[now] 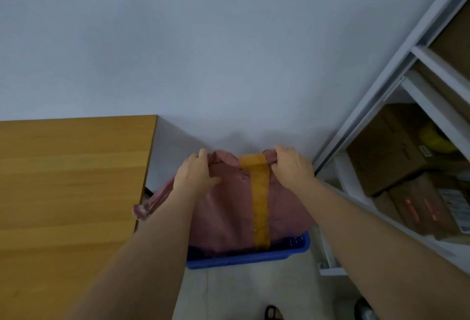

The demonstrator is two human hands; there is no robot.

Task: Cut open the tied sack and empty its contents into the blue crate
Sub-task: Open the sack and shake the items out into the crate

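The pink sack [229, 205] is held upright over the blue crate [292, 251], its lower part dipping inside the crate's rim. It is gripped at its two top corners: the left hand [195, 174] is curled round the corner farther from the shelving, the right hand [292, 164] round the corner nearer to it. This hold is judged to keep the sack hanging above the crate so that the contents can drop out below; whether the lower end is already cut open cannot be told, since it is hidden in the crate. The sack's long axis appears to run vertically, with the gripped end uppermost, and a strip of tan tape [259, 197] follows that axis down its face. The crate sits on the floor between a wooden table [71, 180] and white shelving [381, 106].
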